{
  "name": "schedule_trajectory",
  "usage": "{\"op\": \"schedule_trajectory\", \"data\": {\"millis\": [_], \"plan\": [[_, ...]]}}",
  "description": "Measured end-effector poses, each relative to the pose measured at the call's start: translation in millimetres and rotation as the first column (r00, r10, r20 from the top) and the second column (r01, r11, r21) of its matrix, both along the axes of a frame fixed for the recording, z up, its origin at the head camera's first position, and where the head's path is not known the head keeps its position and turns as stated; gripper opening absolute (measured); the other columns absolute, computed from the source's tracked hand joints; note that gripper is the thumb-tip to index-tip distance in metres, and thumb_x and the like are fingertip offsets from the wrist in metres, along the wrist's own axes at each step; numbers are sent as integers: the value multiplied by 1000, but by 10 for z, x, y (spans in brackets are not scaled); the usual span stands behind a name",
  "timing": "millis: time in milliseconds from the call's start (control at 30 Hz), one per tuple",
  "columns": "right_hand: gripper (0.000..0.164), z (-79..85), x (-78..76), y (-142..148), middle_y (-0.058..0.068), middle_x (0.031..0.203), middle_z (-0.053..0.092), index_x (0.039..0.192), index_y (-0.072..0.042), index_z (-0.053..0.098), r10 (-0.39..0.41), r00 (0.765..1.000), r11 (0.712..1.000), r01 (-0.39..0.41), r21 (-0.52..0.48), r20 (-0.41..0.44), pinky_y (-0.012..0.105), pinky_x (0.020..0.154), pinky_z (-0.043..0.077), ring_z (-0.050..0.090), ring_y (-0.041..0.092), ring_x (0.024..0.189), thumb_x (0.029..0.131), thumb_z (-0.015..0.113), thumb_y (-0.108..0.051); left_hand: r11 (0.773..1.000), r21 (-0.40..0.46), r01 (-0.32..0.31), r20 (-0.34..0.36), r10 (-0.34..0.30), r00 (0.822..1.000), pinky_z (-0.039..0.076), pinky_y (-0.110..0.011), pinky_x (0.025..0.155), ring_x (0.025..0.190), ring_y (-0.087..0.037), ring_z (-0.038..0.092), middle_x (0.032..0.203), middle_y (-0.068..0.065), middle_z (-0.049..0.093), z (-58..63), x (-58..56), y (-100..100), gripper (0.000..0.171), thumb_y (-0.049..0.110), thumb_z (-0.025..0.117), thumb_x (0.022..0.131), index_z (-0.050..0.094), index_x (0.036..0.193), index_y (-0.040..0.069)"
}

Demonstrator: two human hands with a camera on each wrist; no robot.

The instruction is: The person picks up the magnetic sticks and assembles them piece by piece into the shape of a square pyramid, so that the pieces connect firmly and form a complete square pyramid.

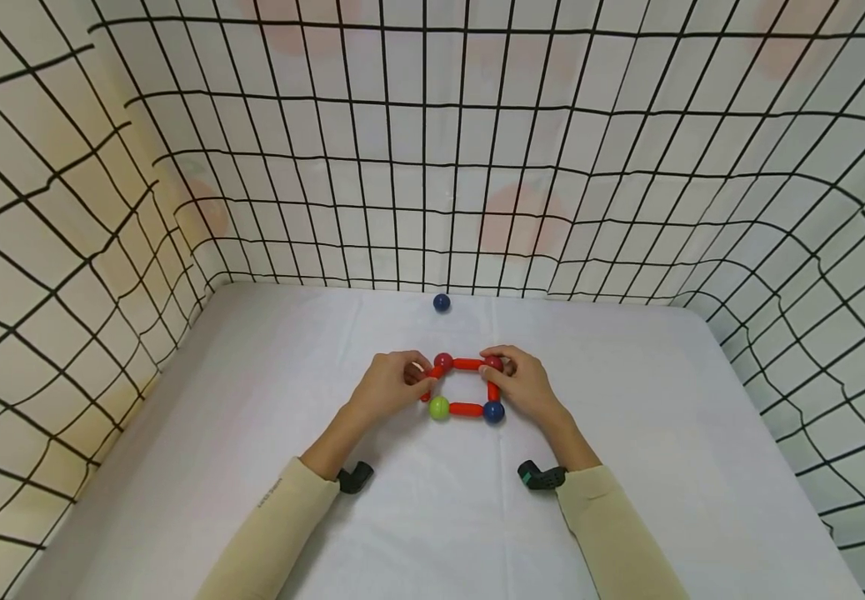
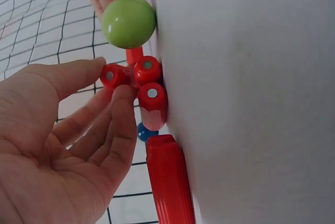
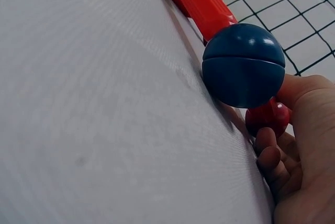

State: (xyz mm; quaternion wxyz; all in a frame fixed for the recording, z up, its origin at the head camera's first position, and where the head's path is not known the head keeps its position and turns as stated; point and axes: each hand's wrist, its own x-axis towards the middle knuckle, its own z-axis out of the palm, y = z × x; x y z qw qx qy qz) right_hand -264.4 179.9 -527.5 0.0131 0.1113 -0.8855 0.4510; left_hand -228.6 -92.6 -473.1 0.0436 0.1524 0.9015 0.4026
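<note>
Red rods and balls form a near-square on the cloth: a red ball (image 1: pixel 443 362) at far left, another red ball (image 1: pixel 492 363) at far right, a green ball (image 1: pixel 439 407) at near left and a dark blue ball (image 1: pixel 493 412) at near right. My left hand (image 1: pixel 389 385) pinches a red rod (image 2: pixel 110 76) between thumb and fingers at the left side. More red rods (image 2: pixel 153 103) lie beside its fingertips, with grey discs in their ends. My right hand (image 1: pixel 526 385) grips the far-right red ball, thumb on the near side; its fingers partly hide that ball and the right rod.
A loose dark blue ball (image 1: pixel 442 302) sits beyond the frame of rods, near the back edge. Black wire mesh (image 1: pixel 425 167) stands at the back and both sides of the white-covered table (image 1: pixel 627 400). Another red rod (image 2: pixel 170 182) lies close to the left wrist camera.
</note>
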Motion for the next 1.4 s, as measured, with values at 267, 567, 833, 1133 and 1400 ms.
{"op": "schedule_trajectory", "data": {"millis": [267, 567, 833, 1133, 1400], "plan": [[30, 20, 1, 5, 5, 80, 57, 123, -21, 72, 0, 1000, 1000, 0, -8, 13, 29, 63, 41, 52, 22, 73, 94, 74, -28, 994, -33, 103, -45, -105, 994, 55, -22, 70, 77, -10, 63, 87, 5, 72, -1, 3, 21, 17, 25, 73, 98, 76, 111, 15], [29, 27, 11, 3, 6, 80, 57, 123, -20, 73, 1, 1000, 1000, -1, -19, 16, 27, 60, 42, 52, 22, 72, 94, 74, -27, 983, -87, 162, -117, -172, 978, 47, -20, 64, 74, -11, 55, 86, 3, 69, -13, 7, 20, 12, 13, 72, 97, 78, 108, 14], [29, 35, 21, -10, 6, 80, 57, 122, -20, 72, -7, 1000, 1000, 7, -15, 14, 27, 61, 42, 52, 22, 73, 95, 74, -27, 970, -121, 211, -146, -227, 963, 49, -21, 67, 76, -11, 56, 91, 1, 70, -49, -14, 18, 16, 11, 75, 94, 79, 110, 11], [29, 50, 46, -31, 5, 79, 56, 122, -20, 73, -29, 999, 1000, 29, -3, 17, 26, 59, 41, 51, 22, 71, 95, 74, -29, 930, -206, 305, -105, -331, 938, 51, -26, 78, 95, -13, 57, 110, 1, 64, -60, 17, -11, 36, 16, 68, 88, 74, 123, 15], [30, 44, 34, -24, 5, 77, 55, 123, -19, 72, -33, 999, 999, 33, 10, 0, 25, 56, 40, 50, 20, 68, 95, 74, -29, 903, -285, 323, -122, -368, 922, 54, -30, 89, 106, -16, 57, 114, 1, 63, -61, 54, 6, 48, 43, 81, 85, 71, 126, 20]]}}
